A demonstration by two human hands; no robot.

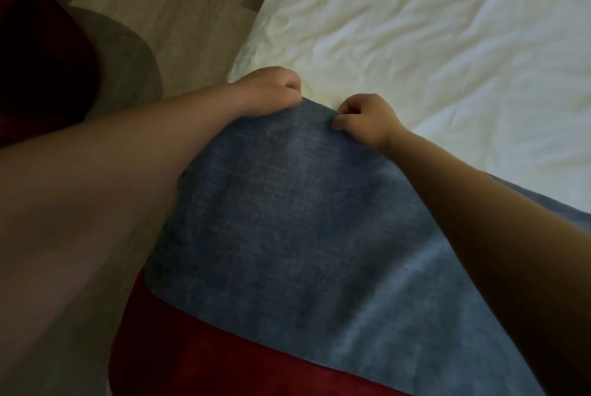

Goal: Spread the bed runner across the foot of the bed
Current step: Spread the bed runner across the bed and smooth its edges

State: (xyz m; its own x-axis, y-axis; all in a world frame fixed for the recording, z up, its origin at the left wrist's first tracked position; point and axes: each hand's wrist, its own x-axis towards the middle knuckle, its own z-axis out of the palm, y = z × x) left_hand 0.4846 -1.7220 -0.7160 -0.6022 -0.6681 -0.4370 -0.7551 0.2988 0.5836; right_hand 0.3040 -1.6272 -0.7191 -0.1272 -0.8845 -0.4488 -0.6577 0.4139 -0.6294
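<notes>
Blue woven cloth, far edge clamped on both sides. Left hand (267,92) has its fingers (292,84) curled down over the edge. Right hand (364,117) holds a thumb-and-finger pinch on the same edge just beside it. Both hands are grasping the bed runner (287,219); neither is released.

Risks from here, my read:
- Hands sit close together, so only a short span of edge is controlled. A pull could skew the runner or bunch the free part off to the right.
- The grip point is right at the left side of the bed (447,44). An overshoot left would let the end slide off toward the floor (192,12).
- The white cover underneath is already creased. Dragging cloth over it may ruck it further.

Layout: the runner starts at the fingers and runs near and right from there, passing under the right forearm and out of frame at the near right. Its far edge lies on the white bed. The near-left corner overlaps red fabric (224,347); I can't tell whether that is clothing or bedding. Grey rug (128,60) is on the floor, far left, well apart.
</notes>
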